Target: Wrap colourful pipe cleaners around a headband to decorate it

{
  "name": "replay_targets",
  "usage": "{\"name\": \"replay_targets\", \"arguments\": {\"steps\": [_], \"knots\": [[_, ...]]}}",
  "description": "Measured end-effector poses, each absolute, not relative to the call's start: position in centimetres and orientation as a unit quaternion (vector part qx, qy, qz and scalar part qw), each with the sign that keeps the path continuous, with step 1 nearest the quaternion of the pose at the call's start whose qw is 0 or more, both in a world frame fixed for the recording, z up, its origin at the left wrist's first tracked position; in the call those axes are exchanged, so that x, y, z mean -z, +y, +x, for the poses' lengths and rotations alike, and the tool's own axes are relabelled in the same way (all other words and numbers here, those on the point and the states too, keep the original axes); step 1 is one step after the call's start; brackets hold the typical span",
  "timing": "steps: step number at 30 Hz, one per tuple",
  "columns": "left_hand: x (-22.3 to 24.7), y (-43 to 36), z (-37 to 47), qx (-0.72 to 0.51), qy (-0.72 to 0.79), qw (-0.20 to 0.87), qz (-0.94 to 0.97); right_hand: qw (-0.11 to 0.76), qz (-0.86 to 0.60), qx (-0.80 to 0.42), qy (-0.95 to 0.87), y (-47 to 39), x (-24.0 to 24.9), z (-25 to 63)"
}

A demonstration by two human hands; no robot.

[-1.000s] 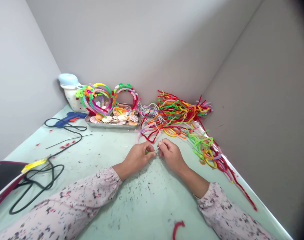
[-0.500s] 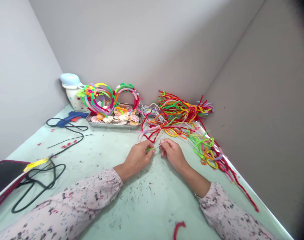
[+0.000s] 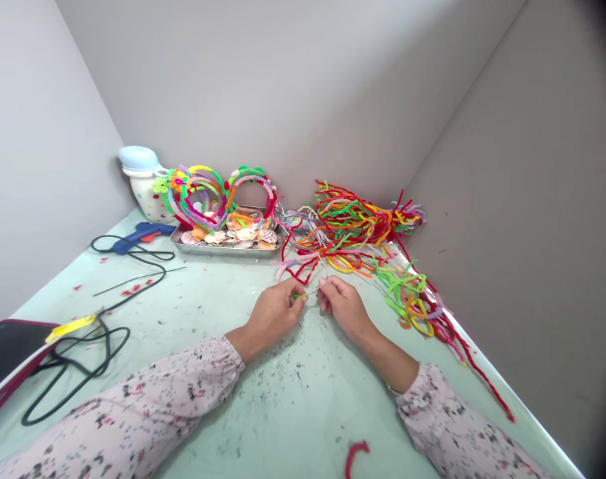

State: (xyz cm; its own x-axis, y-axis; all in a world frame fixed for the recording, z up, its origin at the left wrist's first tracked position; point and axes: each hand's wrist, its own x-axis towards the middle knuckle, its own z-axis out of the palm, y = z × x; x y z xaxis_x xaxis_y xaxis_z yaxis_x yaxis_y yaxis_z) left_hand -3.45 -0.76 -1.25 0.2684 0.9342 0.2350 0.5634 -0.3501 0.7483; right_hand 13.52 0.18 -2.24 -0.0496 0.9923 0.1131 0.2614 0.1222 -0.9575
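Green pipe cleaner piece [image 3: 299,295] is pinched between both hands, low over the mint-green table [image 3: 223,313], just in front of the big pile of pipe cleaners [image 3: 362,233]. It's tiny from this angle, so I can't make out its shape, only a short green bit with what looks like a thin bare wire end running toward the right side. Left hand [image 3: 273,314] is closed, thumb and fingertips gripping the green end. Right hand [image 3: 343,306] is closed too, fingertips pinching the other end, and the two hands sit nearly touching each other. Both arms are in floral-print sleeves [image 3: 148,406].

Other stuff around: the pile spreads against the back wall and trails down the right edge of the table, mostly red, green, yellow and orange. Left of it sits a metal tray [image 3: 223,249] full of seashells, with several pipe-cleaner-wrapped hoops [image 3: 217,189] standing in it. A white jar with a pale blue lid [image 3: 140,179] is behind the tray in the corner. A blue glue gun [image 3: 143,234] lies near the left wall, its black cord [image 3: 83,346] looping across the table. A short red pipe cleaner scrap [image 3: 355,456] is down at the near edge.
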Motion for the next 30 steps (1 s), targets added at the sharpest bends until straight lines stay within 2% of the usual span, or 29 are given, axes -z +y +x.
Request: {"name": "replay_targets", "arguments": {"steps": [30], "knots": [[0.97, -0.96, -3.42, -0.362, 0.517, 0.263, 0.730, 0.453, -0.516, -0.422, -0.592, -0.01, 2.11, 13.47]]}}
